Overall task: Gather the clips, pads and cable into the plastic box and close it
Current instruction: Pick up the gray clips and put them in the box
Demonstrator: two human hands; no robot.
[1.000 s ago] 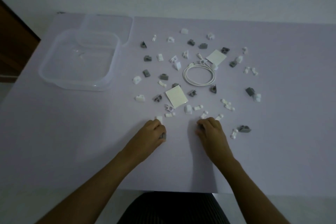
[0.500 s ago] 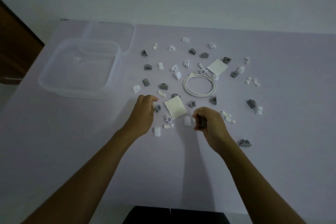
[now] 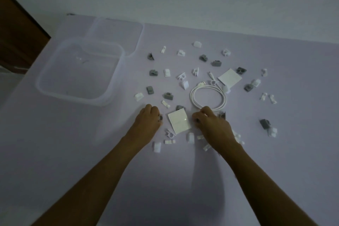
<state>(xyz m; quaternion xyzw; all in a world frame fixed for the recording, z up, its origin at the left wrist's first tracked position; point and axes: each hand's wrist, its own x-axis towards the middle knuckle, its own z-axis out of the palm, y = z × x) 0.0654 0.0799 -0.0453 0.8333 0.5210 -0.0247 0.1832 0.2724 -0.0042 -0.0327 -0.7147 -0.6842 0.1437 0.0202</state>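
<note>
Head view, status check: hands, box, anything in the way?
Left hand pinching grey clip; right hand pinching second grey clip. Plastic box open, lid behind it; cable, pads loose on table. Nothing blocking the box.

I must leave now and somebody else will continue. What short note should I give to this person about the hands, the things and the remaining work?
Left hand: fingers curled on a gray clip, beside the near pad.
Right hand: seems to pinch a dark clip.
Cable, far pad and the other clips lie loose on the table.
Done: nothing seen in the plastic box; its lid lies behind it.
Left: load everything, close the box.
</note>
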